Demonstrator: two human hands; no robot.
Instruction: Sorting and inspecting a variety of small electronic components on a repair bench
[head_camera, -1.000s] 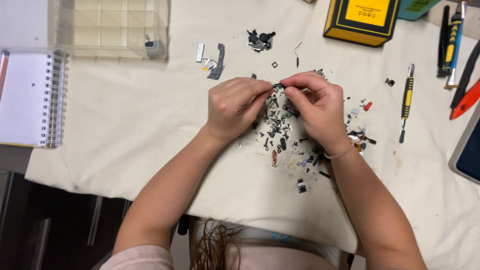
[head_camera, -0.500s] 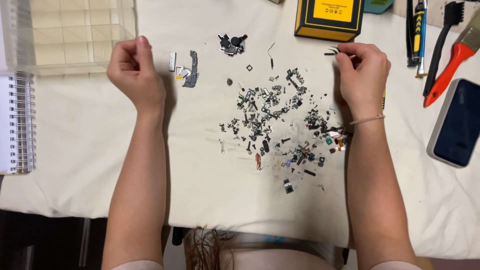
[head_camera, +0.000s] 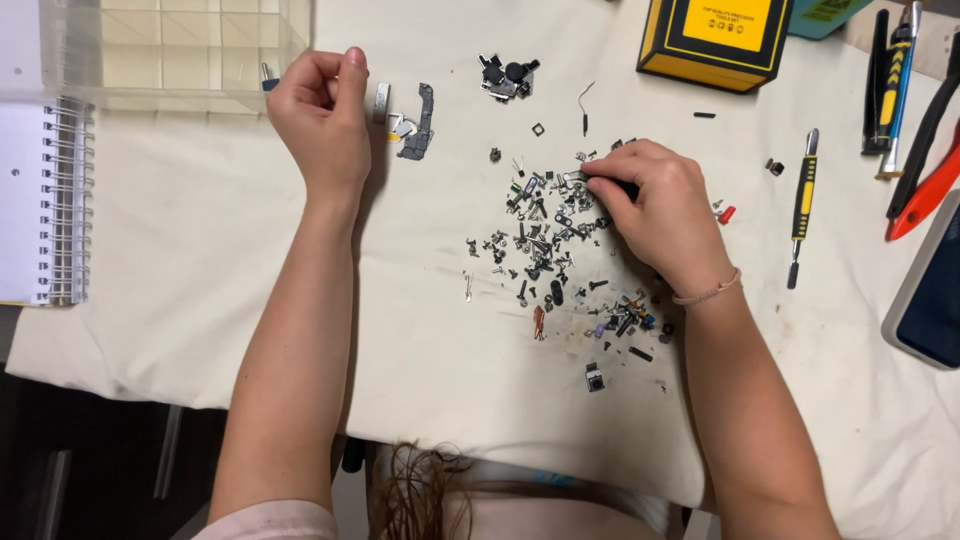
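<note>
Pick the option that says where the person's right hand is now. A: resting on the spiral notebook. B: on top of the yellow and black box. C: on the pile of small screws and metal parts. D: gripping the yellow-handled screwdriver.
C: the right hand lies on the pile of small parts in the middle of the cloth, fingertips pinching at pieces there, apart from the screwdriver, the box and the notebook.

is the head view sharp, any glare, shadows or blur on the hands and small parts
Head view: even, soft light, no strong glare; the left hand casts a faint shadow on the cream cloth; the right hand and the pile of tiny dark metal parts look sharp, no motion blur; the clear plastic compartment box shows mild sheen; edges bend slightly.
</note>
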